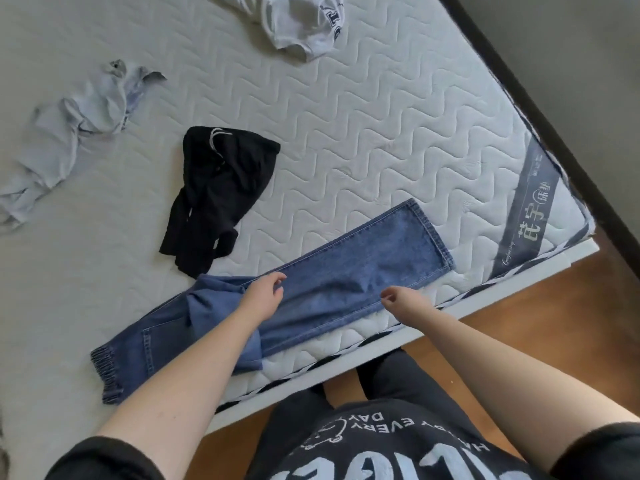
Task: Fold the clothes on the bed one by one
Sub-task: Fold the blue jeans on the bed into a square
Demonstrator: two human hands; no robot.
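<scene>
Two hands on jeans [346, 271] at bed [381, 133] edge: our left hand [265, 294] rests flat, right hand [403, 301] pinches near seam. Jeans hang close to edge; hard pull may slide them off.

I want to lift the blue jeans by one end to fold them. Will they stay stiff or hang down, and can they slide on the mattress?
The blue jeans lie flat with soft folds near the waist, so they would probably droop. Denim that long likely feels heavier than the crumpled black garment. The quilted mattress looks textured, so sliding seems unlikely.
</scene>
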